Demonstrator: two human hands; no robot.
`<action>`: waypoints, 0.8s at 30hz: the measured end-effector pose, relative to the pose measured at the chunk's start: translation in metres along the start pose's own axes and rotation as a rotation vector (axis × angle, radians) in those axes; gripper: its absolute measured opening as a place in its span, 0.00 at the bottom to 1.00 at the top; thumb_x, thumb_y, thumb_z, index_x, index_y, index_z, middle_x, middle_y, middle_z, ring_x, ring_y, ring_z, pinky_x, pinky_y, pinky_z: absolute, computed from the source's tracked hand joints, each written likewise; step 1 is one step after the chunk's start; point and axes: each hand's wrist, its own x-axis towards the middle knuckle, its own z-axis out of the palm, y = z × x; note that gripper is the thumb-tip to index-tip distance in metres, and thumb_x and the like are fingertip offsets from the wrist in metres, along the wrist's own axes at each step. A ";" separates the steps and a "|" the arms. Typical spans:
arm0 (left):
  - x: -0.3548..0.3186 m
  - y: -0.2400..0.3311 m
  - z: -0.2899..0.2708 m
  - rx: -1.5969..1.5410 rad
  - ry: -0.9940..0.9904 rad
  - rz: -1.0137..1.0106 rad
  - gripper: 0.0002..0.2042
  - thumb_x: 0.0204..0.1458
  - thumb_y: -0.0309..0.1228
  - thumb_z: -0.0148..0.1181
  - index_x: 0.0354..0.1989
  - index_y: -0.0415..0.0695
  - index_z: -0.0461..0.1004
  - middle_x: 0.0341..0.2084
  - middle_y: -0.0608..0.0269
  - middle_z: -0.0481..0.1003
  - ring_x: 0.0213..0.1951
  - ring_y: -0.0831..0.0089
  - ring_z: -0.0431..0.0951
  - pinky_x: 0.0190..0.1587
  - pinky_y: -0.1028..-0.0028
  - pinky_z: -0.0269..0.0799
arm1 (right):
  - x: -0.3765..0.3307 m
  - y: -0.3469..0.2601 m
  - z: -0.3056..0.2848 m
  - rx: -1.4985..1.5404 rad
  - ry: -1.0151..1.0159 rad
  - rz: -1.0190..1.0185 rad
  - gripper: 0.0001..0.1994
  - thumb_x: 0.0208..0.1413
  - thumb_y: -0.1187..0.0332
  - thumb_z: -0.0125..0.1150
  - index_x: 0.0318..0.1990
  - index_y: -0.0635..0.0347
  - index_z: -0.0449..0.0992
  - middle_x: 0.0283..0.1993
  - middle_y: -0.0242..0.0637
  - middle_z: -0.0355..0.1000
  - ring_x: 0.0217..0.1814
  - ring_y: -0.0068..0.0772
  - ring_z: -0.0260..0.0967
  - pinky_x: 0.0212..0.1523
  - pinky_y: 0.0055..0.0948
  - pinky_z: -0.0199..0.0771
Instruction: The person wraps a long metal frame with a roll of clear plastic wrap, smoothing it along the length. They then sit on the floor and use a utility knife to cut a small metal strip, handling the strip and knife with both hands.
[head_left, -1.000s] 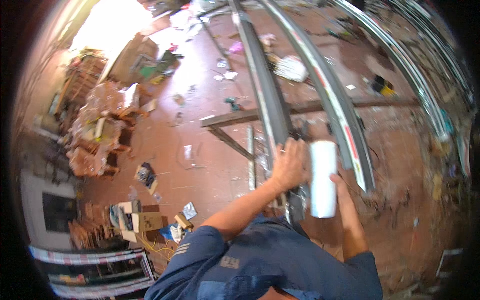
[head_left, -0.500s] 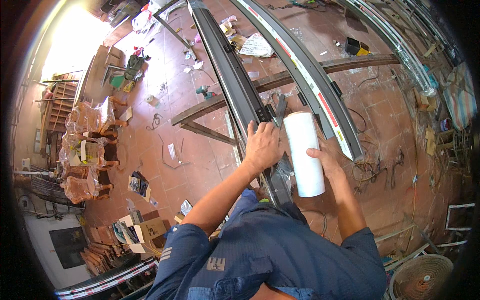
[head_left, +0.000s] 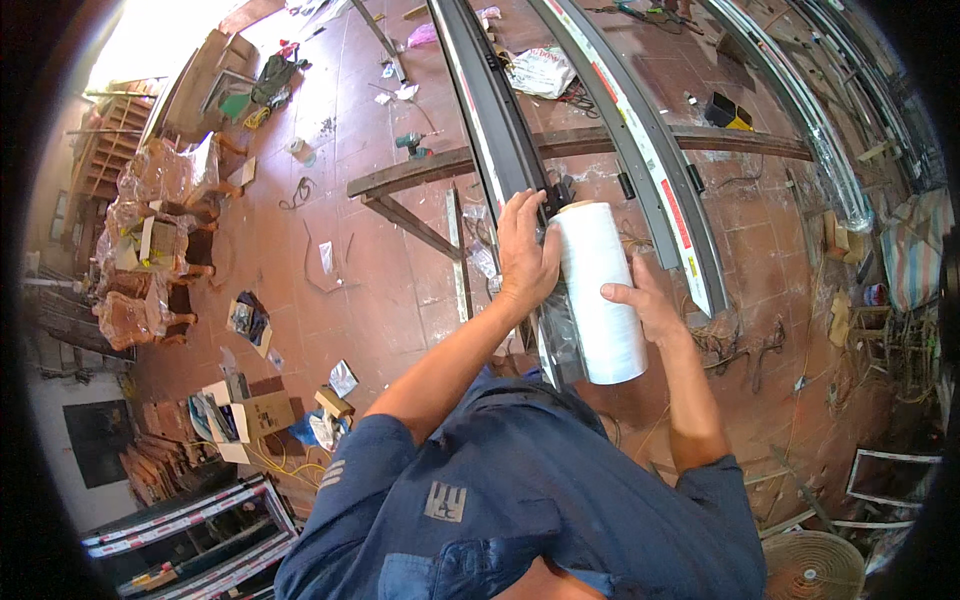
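My right hand (head_left: 648, 306) grips a thick roll of clear-white stretch film (head_left: 600, 300) from its right side, the thumb laid across the front. The roll stands slanted over the near end of a long dark grey metal profile (head_left: 510, 130), some clear film lying on that end. Beside the roll's upper end, my left hand (head_left: 527, 250) rests against the profile with fingers stretched out and its thumb close to the roll. To the right lies a second long grey profile (head_left: 640, 150) with a red and white strip along it.
A wooden trestle beam (head_left: 420, 172) carries both profiles. On the tiled floor are a cordless drill (head_left: 412, 146), an open cardboard box (head_left: 255, 415) and cables (head_left: 745, 350). Film-wrapped wooden chairs (head_left: 150, 240) stand left; a round fan (head_left: 812, 570) is at lower right.
The roll has shifted slightly left, closer against the profile and my left hand. My left hand has turned more upright and slid up toward the profile's edge. The whole view has swung slightly.
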 end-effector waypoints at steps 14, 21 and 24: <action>-0.030 -0.038 -0.055 -0.654 -0.048 -0.397 0.30 0.65 0.36 0.56 0.70 0.30 0.59 0.65 0.39 0.67 0.67 0.53 0.68 0.70 0.61 0.60 | -0.025 -0.037 0.093 -0.588 0.102 -0.247 0.58 0.42 0.52 0.77 0.77 0.64 0.47 0.74 0.66 0.54 0.77 0.61 0.55 0.75 0.50 0.55; -0.087 -0.052 -0.120 -1.191 -0.423 -0.991 0.36 0.66 0.59 0.49 0.74 0.47 0.57 0.65 0.48 0.66 0.64 0.55 0.68 0.64 0.54 0.67 | -0.056 -0.062 0.203 -1.399 0.214 -0.264 0.53 0.48 0.57 0.75 0.79 0.53 0.47 0.75 0.66 0.48 0.70 0.71 0.59 0.67 0.55 0.66; -0.092 -0.061 -0.129 -1.377 -0.578 -1.043 0.38 0.65 0.64 0.46 0.74 0.49 0.58 0.66 0.47 0.65 0.67 0.52 0.66 0.65 0.50 0.65 | -0.065 -0.035 0.254 -1.639 0.217 -0.240 0.41 0.51 0.59 0.73 0.72 0.54 0.62 0.77 0.53 0.50 0.70 0.63 0.60 0.65 0.58 0.64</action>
